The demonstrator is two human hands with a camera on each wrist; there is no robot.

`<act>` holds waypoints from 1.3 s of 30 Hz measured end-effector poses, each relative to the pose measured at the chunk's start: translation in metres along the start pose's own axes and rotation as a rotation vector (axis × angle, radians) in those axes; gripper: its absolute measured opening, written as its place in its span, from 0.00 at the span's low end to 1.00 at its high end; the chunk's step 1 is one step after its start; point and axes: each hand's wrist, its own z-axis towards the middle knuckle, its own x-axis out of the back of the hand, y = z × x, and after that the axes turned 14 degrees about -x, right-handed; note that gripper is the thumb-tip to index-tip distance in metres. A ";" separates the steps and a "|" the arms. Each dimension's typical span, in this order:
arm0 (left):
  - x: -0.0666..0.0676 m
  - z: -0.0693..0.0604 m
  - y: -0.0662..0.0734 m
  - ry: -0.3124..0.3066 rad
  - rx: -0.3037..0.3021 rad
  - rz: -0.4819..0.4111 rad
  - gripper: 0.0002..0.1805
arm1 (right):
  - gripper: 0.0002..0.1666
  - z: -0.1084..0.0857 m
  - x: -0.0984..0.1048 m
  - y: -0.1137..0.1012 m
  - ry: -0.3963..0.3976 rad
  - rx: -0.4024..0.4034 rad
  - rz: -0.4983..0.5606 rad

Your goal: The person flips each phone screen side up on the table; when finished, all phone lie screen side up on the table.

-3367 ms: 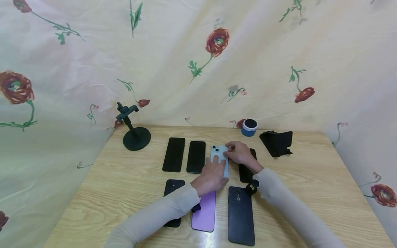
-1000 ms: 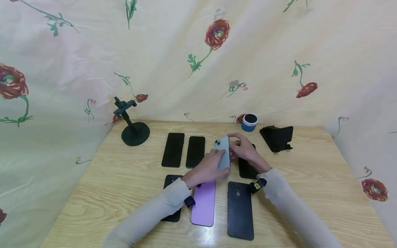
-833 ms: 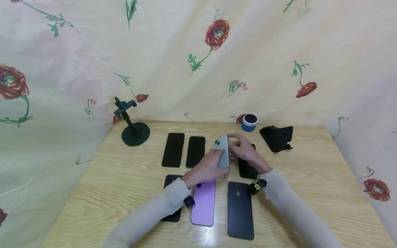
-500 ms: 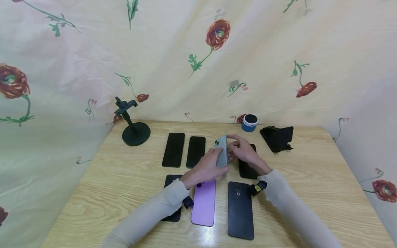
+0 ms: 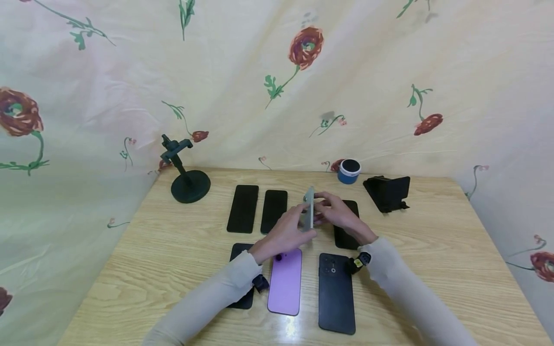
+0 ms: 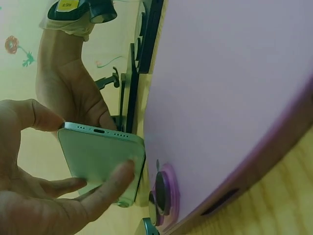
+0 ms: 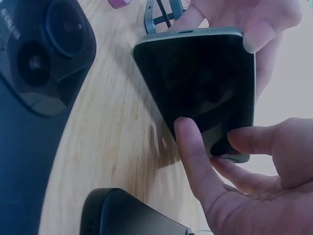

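The light-blue phone (image 5: pixel 311 211) is up on its long edge over the middle of the tabletop (image 5: pixel 454 240), one of seven phones here! It's a pale, slim thing: two camera lenses on the back, a port and speaker holes along the near end, and a dark, glossy screen (image 7: pixel 200 83) turned toward the right. Whether its lower edge touches the wood, I can't tell.

The left hand (image 5: pixel 286 230) has it, thumb at the near corner, fingers against the pale back. Opposite, the right hand (image 5: pixel 339 215) spreads its fingers loosely in front of the glass at the far end; touching or just short, I can't say.

Now the other six! Back row, left of the held one, two black phones side by side: the larger black phone (image 5: pixel 243 209) and the smaller black phone (image 5: pixel 274 211). Right of it, a third black phone (image 5: pixel 346 238) lies partly under the right hand. Front row, three more: a dark phone (image 5: pixel 245 302) half covered by the left sleeve (image 5: pixel 207 307), a purple phone (image 5: pixel 284 288) back side up, and a navy phone (image 5: pixel 336 298), camera side up.

Behind them, two stands: a round-based stand (image 5: pixel 190 186) far left, a folding stand (image 5: pixel 389 193) on the right. Near that, one blue-and-white cylinder (image 5: pixel 348 172), dark on top, just before the flowered cloth (image 5: pixel 368 57).
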 end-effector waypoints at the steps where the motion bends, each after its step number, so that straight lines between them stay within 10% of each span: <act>1: 0.001 0.000 -0.001 0.008 -0.009 -0.020 0.41 | 0.30 0.000 0.000 0.000 -0.006 0.000 -0.002; 30: 0.027 -0.002 -0.018 0.132 0.034 -0.113 0.35 | 0.42 -0.005 -0.009 -0.006 0.073 -0.108 -0.123; 39: 0.030 -0.007 -0.021 0.074 0.080 -0.104 0.38 | 0.47 -0.006 -0.012 -0.005 0.117 -0.158 -0.173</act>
